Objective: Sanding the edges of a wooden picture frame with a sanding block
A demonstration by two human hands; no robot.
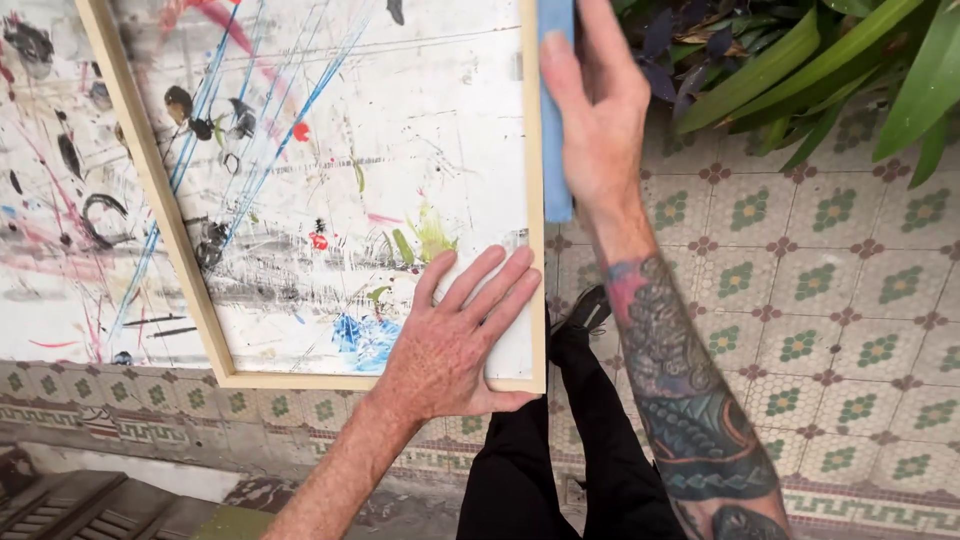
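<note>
Left hand [455,345], fingers spread flat, steadies a framed painting [340,180]; right hand [590,110] clamps a blue block [556,150] midway along the frame's edge.

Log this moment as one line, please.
left hand: flat on framed painting | right hand: pressing blue block against frame edge

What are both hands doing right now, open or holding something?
Left hand: open, flat on the framed painting near its lower right corner.
Right hand: closed on a blue block against the frame's right edge.
</note>
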